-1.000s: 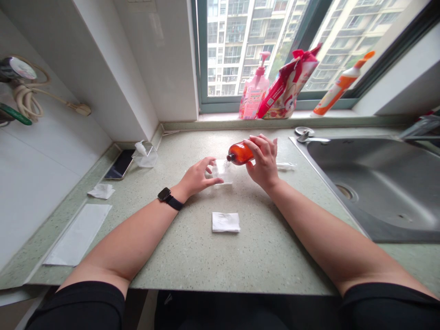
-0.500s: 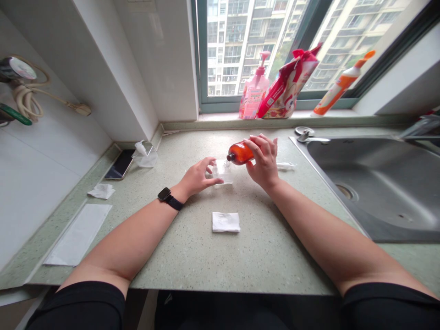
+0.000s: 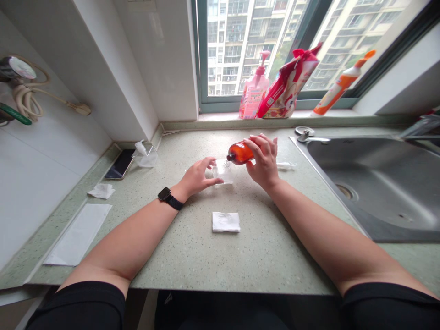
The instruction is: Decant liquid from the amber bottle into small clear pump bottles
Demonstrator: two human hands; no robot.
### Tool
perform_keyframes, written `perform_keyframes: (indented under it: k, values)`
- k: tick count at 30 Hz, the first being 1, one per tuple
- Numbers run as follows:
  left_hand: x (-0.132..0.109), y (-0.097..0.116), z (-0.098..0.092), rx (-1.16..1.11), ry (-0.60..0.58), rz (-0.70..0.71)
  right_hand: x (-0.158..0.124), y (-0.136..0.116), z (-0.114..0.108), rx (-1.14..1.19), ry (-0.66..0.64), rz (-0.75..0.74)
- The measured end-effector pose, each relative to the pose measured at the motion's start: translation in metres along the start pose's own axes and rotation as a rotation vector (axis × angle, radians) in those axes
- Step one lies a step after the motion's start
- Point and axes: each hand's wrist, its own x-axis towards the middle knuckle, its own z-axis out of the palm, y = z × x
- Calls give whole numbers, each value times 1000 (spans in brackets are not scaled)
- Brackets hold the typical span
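My right hand [image 3: 264,162] is wrapped round an amber bottle [image 3: 240,153], tipped nearly on its side with its dark neck pointing left. That neck is right at the round opening of a clear, square-sided plastic bottle [image 3: 223,173] standing on the counter; whether they touch, I cannot tell. Amber liquid shows inside the tilted bottle, but no stream can be made out. The thumb and fingers of my left hand [image 3: 200,176] grip the clear bottle from its left side. Nearer to me lies a folded white tissue [image 3: 226,222].
A steel sink [image 3: 378,183] with a tap [image 3: 312,137] is on the right. At the left are a phone [image 3: 120,164], a clear pump container [image 3: 146,156], a crumpled tissue [image 3: 101,191] and a flat white packet [image 3: 79,234]. A clear, thin item [image 3: 286,166] lies behind my right hand.
Hardly anything differs. Both hands and both bottles keep their places, with the amber bottle still tipped at the clear one's opening.
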Motion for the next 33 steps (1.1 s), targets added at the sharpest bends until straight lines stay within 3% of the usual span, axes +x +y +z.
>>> perform_keyframes:
  k: [33]
  values:
    - [1, 0, -1, 10, 16, 40, -1, 0, 1, 3, 64, -58]
